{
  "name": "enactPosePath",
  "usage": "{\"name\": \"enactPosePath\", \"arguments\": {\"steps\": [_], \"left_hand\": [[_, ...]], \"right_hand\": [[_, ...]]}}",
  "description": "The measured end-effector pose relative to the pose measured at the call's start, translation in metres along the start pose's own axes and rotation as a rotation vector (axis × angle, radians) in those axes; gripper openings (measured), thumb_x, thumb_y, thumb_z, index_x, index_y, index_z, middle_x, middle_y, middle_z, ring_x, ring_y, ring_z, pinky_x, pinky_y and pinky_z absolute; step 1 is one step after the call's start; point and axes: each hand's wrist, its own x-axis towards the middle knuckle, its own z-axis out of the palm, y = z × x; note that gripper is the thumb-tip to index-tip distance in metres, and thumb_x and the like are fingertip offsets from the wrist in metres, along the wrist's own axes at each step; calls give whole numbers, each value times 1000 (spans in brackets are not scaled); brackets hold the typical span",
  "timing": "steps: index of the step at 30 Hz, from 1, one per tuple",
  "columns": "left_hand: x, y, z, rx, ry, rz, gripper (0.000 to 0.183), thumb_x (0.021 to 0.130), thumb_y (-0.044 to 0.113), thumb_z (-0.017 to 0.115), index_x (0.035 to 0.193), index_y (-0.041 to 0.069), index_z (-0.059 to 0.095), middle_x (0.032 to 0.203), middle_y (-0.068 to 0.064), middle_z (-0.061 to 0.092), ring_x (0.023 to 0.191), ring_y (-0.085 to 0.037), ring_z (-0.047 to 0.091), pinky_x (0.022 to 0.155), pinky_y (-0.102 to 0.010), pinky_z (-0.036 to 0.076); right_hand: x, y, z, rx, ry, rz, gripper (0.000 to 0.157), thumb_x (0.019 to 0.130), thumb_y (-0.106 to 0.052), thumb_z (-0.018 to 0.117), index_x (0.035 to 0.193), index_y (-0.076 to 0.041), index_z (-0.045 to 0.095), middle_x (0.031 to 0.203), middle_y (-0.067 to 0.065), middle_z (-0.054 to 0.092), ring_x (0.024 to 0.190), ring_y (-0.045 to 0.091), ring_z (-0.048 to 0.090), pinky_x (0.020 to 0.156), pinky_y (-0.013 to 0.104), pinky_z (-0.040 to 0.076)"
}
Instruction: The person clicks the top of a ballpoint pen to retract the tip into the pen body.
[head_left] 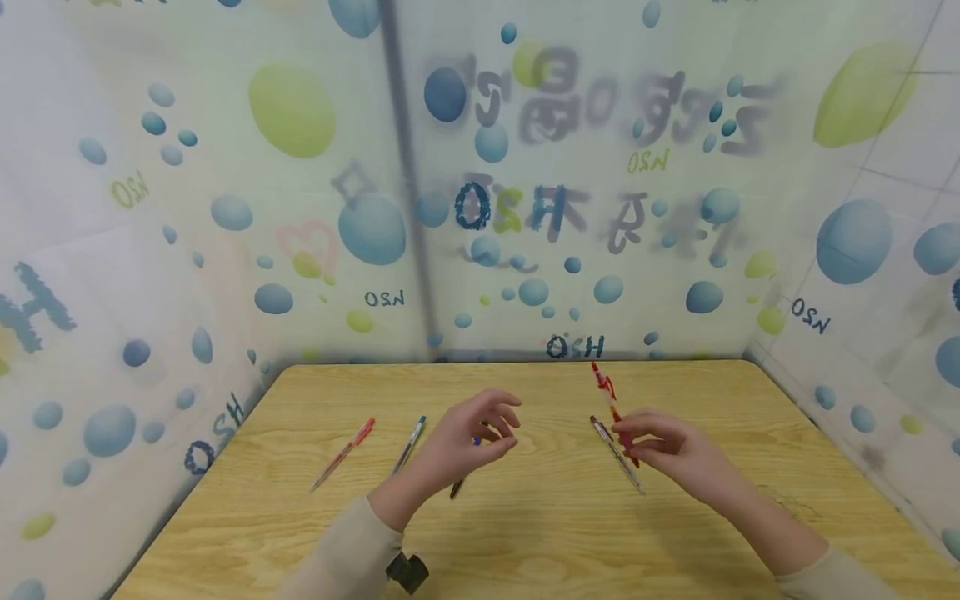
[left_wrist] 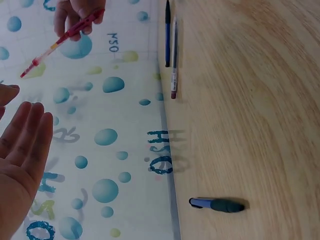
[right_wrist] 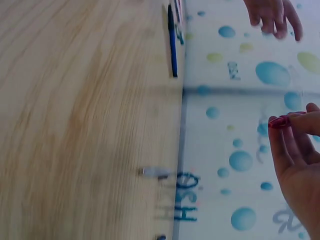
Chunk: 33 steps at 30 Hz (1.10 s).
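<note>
My right hand (head_left: 678,454) pinches a red pen (head_left: 606,387) near one end between thumb and fingers. The pen is raised and tilted, its other end pointing away from me. My left hand (head_left: 465,433) hovers with loosely bent fingers and holds nothing; its palm (left_wrist: 20,150) shows in the left wrist view. Beneath it lies a dark pen with a blue end (head_left: 457,487), partly hidden by the hand. A clear pen with a dark reddish end (head_left: 617,454) lies below the red pen. In the right wrist view, the right fingers cover most of the red pen (right_wrist: 280,121).
On the left of the wooden table (head_left: 540,533) lie a clear pen with a red end (head_left: 343,454) and a pen with a blue end (head_left: 408,443). A patterned curtain (head_left: 525,317) encloses the table's back and sides.
</note>
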Motion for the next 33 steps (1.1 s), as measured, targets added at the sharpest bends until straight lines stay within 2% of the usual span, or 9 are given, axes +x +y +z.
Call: {"name": "enactPosePath", "arguments": {"steps": [4, 8, 13, 20, 25, 28, 33], "left_hand": [[-9, -5, -6, 46, -5, -13, 39, 91, 5, 68, 128, 12, 56, 103, 1, 65, 87, -12, 63, 78, -29, 54], [-15, -8, -10, 71, -2, -41, 39, 91, 4, 68, 127, 15, 57, 102, 6, 64, 87, -10, 63, 78, -30, 54], [-23, -13, -15, 75, -14, -72, 38, 92, 5, 68, 127, 14, 57, 101, 7, 64, 88, -10, 62, 78, -30, 54], [-39, -22, -24, 105, -61, -97, 39, 91, 3, 68, 127, 13, 57, 102, 4, 63, 87, -11, 62, 75, -30, 55], [-43, -24, -30, 130, -86, -128, 38, 92, 5, 68, 127, 13, 57, 102, -1, 64, 85, -10, 62, 75, -30, 54], [-44, -25, -33, 147, -100, -129, 40, 91, 5, 68, 129, 12, 57, 103, -3, 64, 85, -10, 62, 74, -30, 54], [-50, -30, -38, 185, -114, -129, 42, 90, 4, 69, 130, 10, 56, 102, -3, 63, 85, -10, 62, 73, -29, 54]], "right_hand": [[-7, 5, -20, -7, 36, 8, 31, 91, 11, 59, 121, 10, 61, 122, 7, 61, 103, 12, 62, 80, 32, 56], [-13, 9, -42, -28, 77, 59, 31, 92, 9, 60, 122, 13, 58, 119, 0, 63, 103, 10, 62, 80, 26, 55], [-20, 21, -67, -96, 106, 111, 31, 92, 9, 60, 123, 8, 61, 117, -2, 64, 99, 7, 63, 78, 25, 55], [-36, 38, -94, -249, 136, 247, 30, 93, 5, 60, 123, 2, 64, 113, -6, 66, 94, 2, 61, 73, 25, 55], [-45, 53, -114, -295, 115, 289, 31, 91, 6, 62, 122, 2, 64, 110, -3, 68, 93, 0, 61, 71, 26, 54], [-51, 63, -128, -321, 78, 321, 31, 91, 1, 64, 122, 6, 62, 111, -2, 68, 93, -2, 60, 71, 26, 54], [-61, 77, -146, -297, 5, 382, 34, 92, -3, 65, 123, 12, 58, 110, -8, 65, 92, -1, 61, 71, 26, 54]]}}
